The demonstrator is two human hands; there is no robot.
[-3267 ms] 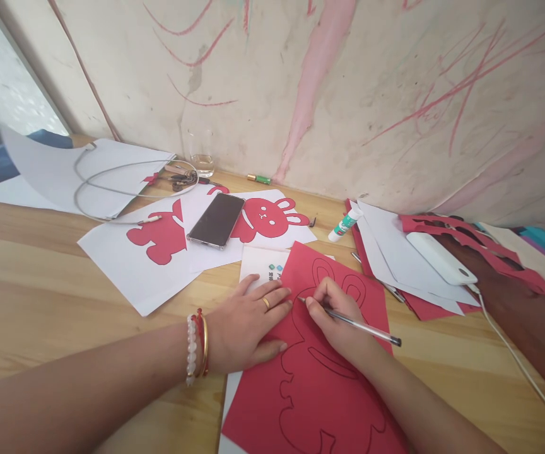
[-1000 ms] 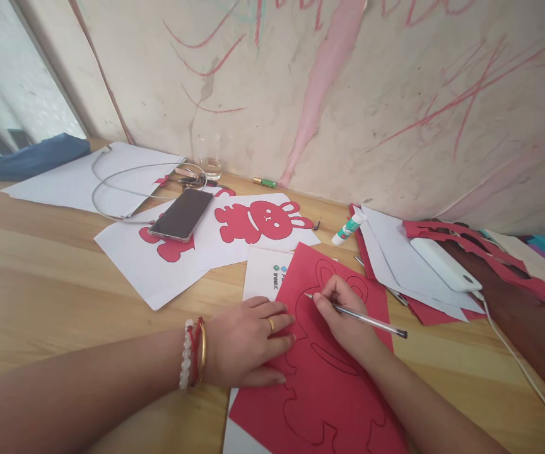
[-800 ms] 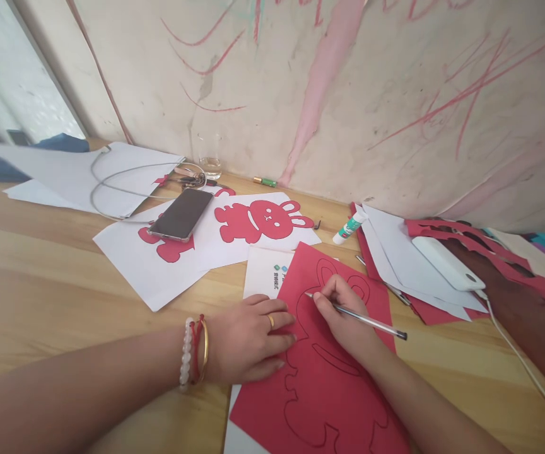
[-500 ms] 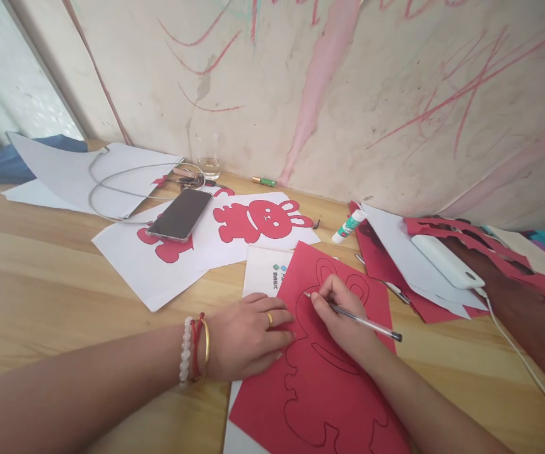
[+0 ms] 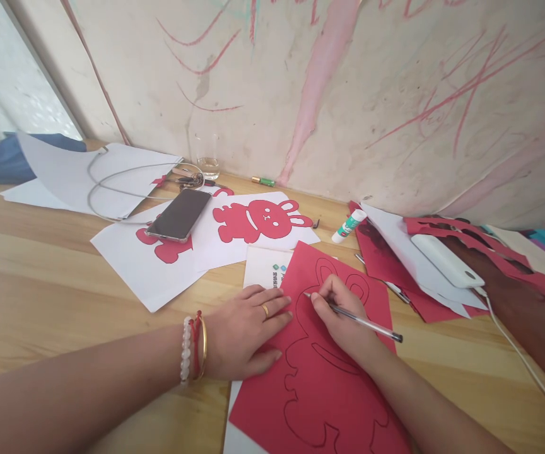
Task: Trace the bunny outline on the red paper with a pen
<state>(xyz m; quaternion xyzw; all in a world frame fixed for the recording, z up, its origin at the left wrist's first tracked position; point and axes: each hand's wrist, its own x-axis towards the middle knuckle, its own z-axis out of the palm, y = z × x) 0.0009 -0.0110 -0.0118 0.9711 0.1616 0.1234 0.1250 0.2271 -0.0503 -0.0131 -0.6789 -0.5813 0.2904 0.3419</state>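
A large red paper sheet (image 5: pixel 272 394) lies at the lower centre of the frame, bearing a dark outline with two long ears at its upper end. The bare right hand (image 5: pixel 348 334) pinches a slim, clear-barrelled pen with a black end (image 5: pixel 369 325), its tip at the left of the outlined head; whether it touches the paper cannot be told. The bare left hand (image 5: pixel 241 328) holds nothing: it rests flat, fingers spread, across the sheet's left edge.

For a smooth curve, I would keep that left palm firm but clear of the line, hold the pen lightly near its tip, and draw in one even sweep (the sheet sits askew over a white printed sheet (image 5: pixel 256 260), so it could slip or ridge at that edge).

Little can be read. The white printed sheet shows sideways black Chinese characters beside green and blue diamond-shaped marks, too small to read surely. At right of centre, a white-and-green glue stick (image 5: pixel 349 226) has a label with a red patch, its lettering illegible. Across the top, the stained pale wall (image 5: pixel 386 82) carries red scrawls; I make out no word.
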